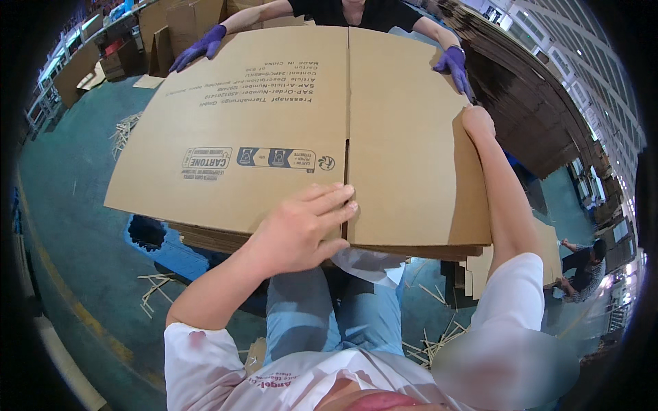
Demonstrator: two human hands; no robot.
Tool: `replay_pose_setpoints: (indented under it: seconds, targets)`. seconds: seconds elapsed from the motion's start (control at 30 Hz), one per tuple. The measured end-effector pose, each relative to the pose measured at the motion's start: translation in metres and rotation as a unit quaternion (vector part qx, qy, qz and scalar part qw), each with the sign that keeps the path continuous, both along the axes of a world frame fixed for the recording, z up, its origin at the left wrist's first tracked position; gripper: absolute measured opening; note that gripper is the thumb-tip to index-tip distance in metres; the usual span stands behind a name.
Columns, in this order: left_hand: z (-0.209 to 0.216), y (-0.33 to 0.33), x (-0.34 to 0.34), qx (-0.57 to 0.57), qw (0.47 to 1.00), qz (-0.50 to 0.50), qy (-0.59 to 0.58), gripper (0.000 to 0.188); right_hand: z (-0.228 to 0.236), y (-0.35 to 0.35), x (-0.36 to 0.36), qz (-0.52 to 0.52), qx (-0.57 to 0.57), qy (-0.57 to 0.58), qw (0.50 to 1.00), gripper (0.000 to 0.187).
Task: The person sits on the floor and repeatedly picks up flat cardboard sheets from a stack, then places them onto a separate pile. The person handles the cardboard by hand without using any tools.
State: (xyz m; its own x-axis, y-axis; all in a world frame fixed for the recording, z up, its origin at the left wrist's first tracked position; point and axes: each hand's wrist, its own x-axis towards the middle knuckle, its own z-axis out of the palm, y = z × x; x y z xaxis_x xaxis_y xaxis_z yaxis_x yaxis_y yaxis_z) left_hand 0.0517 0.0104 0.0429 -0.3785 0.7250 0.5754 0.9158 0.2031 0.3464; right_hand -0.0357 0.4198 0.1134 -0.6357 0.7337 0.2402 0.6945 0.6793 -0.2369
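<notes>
Closest to us, our white sleeves and blue jeans (329,308) fill the lower view above a teal floor (82,226) scattered with thin cardboard offcuts (154,288). Our left hand (301,226) lies flat, fingers spread, palm down on the near edge of a large flattened brown cardboard box (274,116), just left of its centre slot; it grips nothing. Our right hand (478,122) reaches to the sheet's far right edge, fingers curled at it; we cannot tell whether they clasp it. That sheet tops a stack of flat cardboard (411,250), its long axis running left to right, printed text facing away. Beyond, a co-worker's two purple-gloved hands (199,48) press its far corners.
</notes>
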Motion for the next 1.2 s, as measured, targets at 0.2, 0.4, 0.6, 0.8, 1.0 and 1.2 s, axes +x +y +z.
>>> replay_pose_setpoints:
  seconds: [0.2, 0.4, 0.6, 0.8, 1.0, 1.2]
  targets:
    - [0.005, 0.006, 0.001, 0.017, 1.0, 0.011, 0.017, 0.047, -0.002, 0.029, 0.015, 0.136, 0.142, -0.114, 0.974, 0.044]
    - [0.021, -0.008, 0.002, -0.025, 0.999, 0.023, 0.011, 0.044, 0.016, -0.08, 0.132, 0.291, 0.1, -0.165, 0.937, 0.045]
    - [0.018, -0.007, 0.01, -0.015, 0.998, 0.059, 0.012, 0.042, -0.035, -0.135, 0.286, 0.468, 0.217, 0.207, 0.831, 0.031]
    - [0.02, 0.013, 0.016, -0.014, 0.993, 0.119, -0.018, 0.035, -0.188, -0.102, 0.398, 0.316, 0.055, 0.348, 0.881, 0.025]
    - [0.005, 0.018, 0.037, 0.007, 0.977, 0.174, 0.126, 0.03, -0.332, -0.052, 0.475, 0.108, -0.151, 0.28, 0.942, 0.019]
    - [-0.052, 0.033, 0.021, 0.115, 0.926, 0.297, 0.202, 0.033, -0.41, 0.024, 0.503, -0.054, -0.232, 0.242, 0.941, 0.028]
